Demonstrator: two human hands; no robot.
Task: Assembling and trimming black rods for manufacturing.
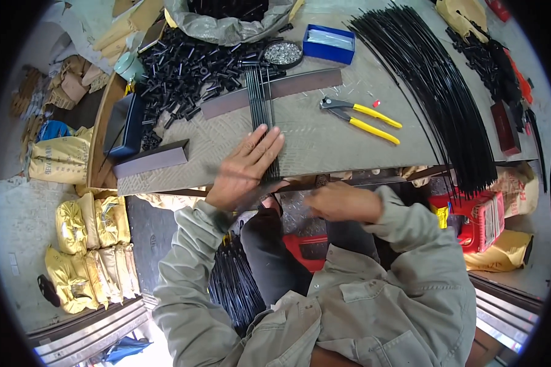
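Note:
My left hand (245, 162) lies with its fingers stretched over a small bundle of thin black rods (258, 101) at the table's near edge. The rods rest across a long dark bar (309, 84), their far ends by black tubular pieces. My right hand (344, 202) is closed in front of the table edge, its fingertips blurred and whatever they hold not clear. A dark smeared streak crosses by my left wrist; I cannot tell what it is. Pliers with yellow handles (370, 125) lie to the right of the bundle.
Behind stand a heap of black tubular pieces (187, 76), a round dish of small shiny pieces (283, 54) and a blue box (329, 44). A large bundle of black rods (428, 85) overhangs the table's right edge. A dark box (123, 125) stands at left.

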